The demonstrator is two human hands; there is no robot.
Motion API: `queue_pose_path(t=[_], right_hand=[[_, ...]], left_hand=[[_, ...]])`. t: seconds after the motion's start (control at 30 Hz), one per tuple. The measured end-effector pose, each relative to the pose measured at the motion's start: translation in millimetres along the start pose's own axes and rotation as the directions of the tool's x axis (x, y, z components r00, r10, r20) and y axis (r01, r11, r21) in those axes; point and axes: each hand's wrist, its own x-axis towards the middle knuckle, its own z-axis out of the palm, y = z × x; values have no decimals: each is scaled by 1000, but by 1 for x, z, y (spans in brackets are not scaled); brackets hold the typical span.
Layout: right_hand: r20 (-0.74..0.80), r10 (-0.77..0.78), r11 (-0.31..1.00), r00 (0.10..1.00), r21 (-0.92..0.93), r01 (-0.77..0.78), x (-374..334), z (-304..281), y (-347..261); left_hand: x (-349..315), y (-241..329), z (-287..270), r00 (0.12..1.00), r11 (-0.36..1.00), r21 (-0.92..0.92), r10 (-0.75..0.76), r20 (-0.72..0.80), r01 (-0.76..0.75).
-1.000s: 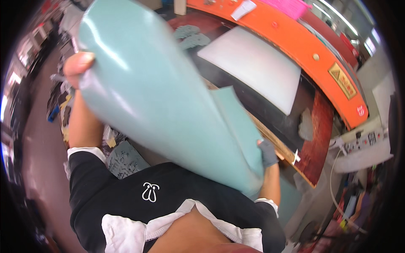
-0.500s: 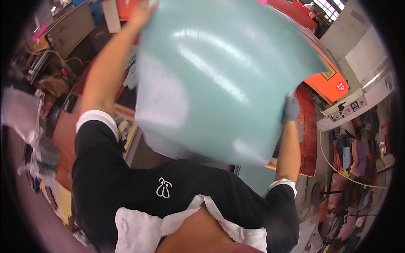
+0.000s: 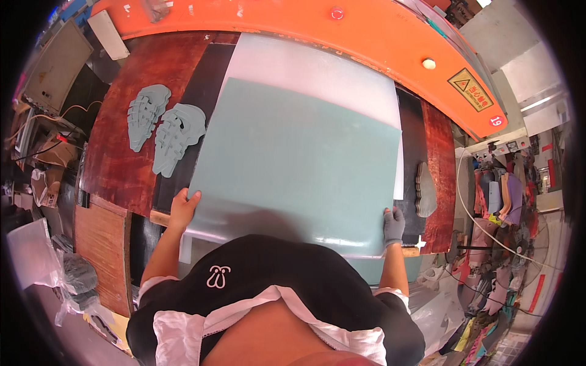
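Note:
A large pale green flexible sheet [image 3: 299, 158] lies over a whitish board [image 3: 317, 67], which shows beyond its far edge. The sheet's near end bends downward close to my body. My bare left hand [image 3: 183, 208] is closed on its left edge, near the near corner, thumb on top. On the opposite edge, my right hand [image 3: 394, 227], in a grey glove, has its fingers curled at the sheet's border. Left of the sheet are two stacks of grey-green cut-out pieces [image 3: 146, 116] with slots in them. A grey stack of wavy-edged pieces [image 3: 425, 190] stands right of it.
An orange machine beam [image 3: 262, 18] spans the far side, with a yellow warning label at its right. The worktop [image 3: 122, 165] is worn red-brown. A control panel [image 3: 506, 145] and hanging coloured scraps [image 3: 503, 195] are at right; plastic bags [image 3: 73, 274] at left.
The sheet has come down from a raised, tilted position to lie on the board. Both hands have lowered toward me with it, uncovering the stacks and the orange beam.

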Motion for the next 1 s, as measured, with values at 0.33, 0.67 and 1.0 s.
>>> queue_pose_path(t=[0.33,0.67,1.0], right_hand=[[-98,-335,823,937,-514,241,241,74,-175],[488,-704,284,516,-472,834,51,76,-138],[371,-649,307,664,-670,676,78,120,-92]], left_hand=[[189,184,49,877,906,297,386,-286,-302],[60,127,115,699,427,554,466,542,-715],[143,148,115,752,441,623,506,422,-646]])
